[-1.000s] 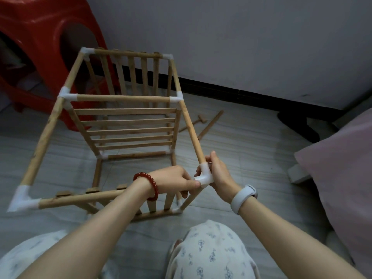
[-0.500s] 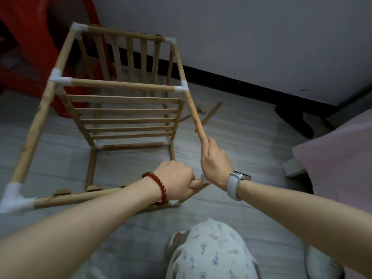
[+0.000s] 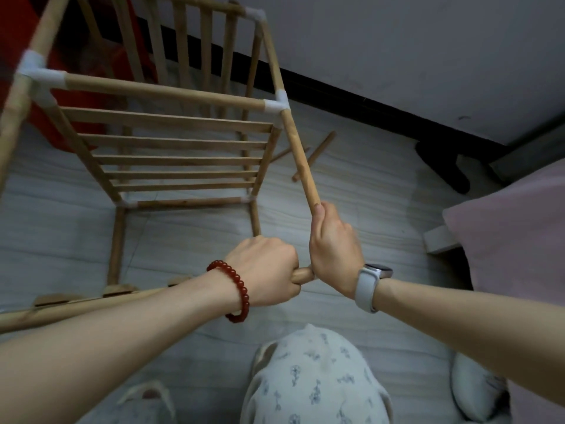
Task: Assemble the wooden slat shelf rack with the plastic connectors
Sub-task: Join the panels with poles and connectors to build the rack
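The wooden slat rack (image 3: 171,139) stands on the floor, its round poles joined by white plastic connectors (image 3: 275,104). My left hand (image 3: 266,267) grips the near horizontal pole (image 3: 76,307) at its right end. My right hand (image 3: 331,243) grips the lower end of the right side pole (image 3: 301,160), right beside my left hand. The corner connector where these two poles meet is hidden behind my hands. A slatted shelf (image 3: 180,160) sits lower inside the frame.
Loose wooden sticks (image 3: 315,154) lie on the grey floor beyond the rack. A red plastic stool (image 3: 79,96) stands behind the rack at left. A pink cushion (image 3: 513,246) is at right, a dark skirting along the wall. My knees are below.
My hands went from pinching the white corner connector to gripping the two poles beside it. The view has shifted closer, and the rack now fills more of the upper left.
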The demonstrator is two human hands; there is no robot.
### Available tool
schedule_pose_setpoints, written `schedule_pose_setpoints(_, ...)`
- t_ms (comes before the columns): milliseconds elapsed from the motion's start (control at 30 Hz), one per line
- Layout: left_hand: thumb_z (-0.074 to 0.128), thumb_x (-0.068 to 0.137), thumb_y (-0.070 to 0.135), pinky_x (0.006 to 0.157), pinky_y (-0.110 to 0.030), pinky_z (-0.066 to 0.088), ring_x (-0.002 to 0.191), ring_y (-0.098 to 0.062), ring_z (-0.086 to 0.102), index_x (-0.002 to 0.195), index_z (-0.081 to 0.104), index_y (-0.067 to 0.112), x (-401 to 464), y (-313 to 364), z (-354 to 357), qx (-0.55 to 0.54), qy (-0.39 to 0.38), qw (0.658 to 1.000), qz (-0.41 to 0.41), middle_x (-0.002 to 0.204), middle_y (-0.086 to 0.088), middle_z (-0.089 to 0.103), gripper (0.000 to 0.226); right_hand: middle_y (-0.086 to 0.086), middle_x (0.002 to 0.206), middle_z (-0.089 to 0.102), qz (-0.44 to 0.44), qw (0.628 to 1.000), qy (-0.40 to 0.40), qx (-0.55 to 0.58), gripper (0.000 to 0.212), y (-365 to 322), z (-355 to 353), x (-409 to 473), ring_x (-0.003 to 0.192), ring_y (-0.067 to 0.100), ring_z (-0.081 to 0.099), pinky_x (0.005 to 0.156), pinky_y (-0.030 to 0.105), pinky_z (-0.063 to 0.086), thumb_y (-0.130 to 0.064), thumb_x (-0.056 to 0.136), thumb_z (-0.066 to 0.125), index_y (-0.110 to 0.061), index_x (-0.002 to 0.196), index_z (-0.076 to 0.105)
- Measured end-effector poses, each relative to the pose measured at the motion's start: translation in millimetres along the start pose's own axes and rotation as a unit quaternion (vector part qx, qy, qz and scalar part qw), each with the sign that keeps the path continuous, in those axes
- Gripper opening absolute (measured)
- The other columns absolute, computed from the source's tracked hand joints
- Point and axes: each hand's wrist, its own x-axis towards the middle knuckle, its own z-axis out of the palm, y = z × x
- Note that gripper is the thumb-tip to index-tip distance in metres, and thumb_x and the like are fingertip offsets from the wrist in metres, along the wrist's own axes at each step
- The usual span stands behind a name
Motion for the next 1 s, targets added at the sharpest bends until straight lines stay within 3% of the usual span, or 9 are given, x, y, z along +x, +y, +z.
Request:
schedule_pose_setpoints(233,0.055,0.082,0.038,0.061,-0.027,0.033,0.064,-0.022,0.045,0.071,0.060,0.020,-7,8,-3,0.003,0.028,0.999,-0.015,0.055,0.003,0.038,0.022,-0.001,0.067,0.045,0.031,0.999,-0.010,0.036,0.030,-1,-4,-6,0.057,0.020,0.040,0.058,0.035,0.029,-0.033,0.102,0.017,-0.014,0.099,0.041)
schedule_pose_setpoints(400,0.050,0.084,0.039,0.063,-0.028,0.037,0.076,-0.027,0.058,0.083,0.067,0.016,-17,8,-11,0.006,0.015,0.999,-0.043,0.068,-0.002,0.051,0.028,0.000,0.067,0.045,0.045,0.995,0.008,0.094,0.030,-7,0,-10,0.057,0.016,0.040,0.059,0.034,0.028,-0.033,0.102,0.017,-0.013,0.093,0.039)
schedule_pose_setpoints(567,0.052,0.083,0.040,0.063,-0.028,0.039,0.079,-0.027,0.060,0.082,0.068,0.016,-20,6,-14,-0.018,0.002,0.998,-0.061,0.069,-0.002,0.052,0.029,0.000,0.066,0.044,0.041,0.995,0.002,0.091,0.030,-10,1,-8,0.056,0.016,0.040,0.054,0.035,0.025,-0.032,0.102,0.017,-0.013,0.092,0.038)
schedule_pose_setpoints(700,0.053,0.082,0.039,0.062,-0.028,0.037,0.070,-0.025,0.054,0.071,0.060,0.018,-18,6,-12,-0.019,0.003,0.998,-0.061,0.066,0.000,0.051,0.025,0.002,0.065,0.047,0.039,0.995,0.005,0.094,0.031,-9,1,-8,0.055,0.019,0.042,0.047,0.034,0.024,-0.034,0.102,0.017,-0.014,0.089,0.037)
schedule_pose_setpoints(1000,0.055,0.083,0.043,0.061,-0.026,0.037,0.066,-0.020,0.051,0.072,0.062,0.020,-18,2,-10,-0.022,0.014,0.998,-0.057,0.063,0.003,0.051,0.026,0.002,0.069,0.048,0.036,0.995,0.008,0.092,0.034,-10,4,-8,0.062,0.023,0.045,0.059,0.035,0.031,-0.038,0.101,0.017,-0.015,0.089,0.038)
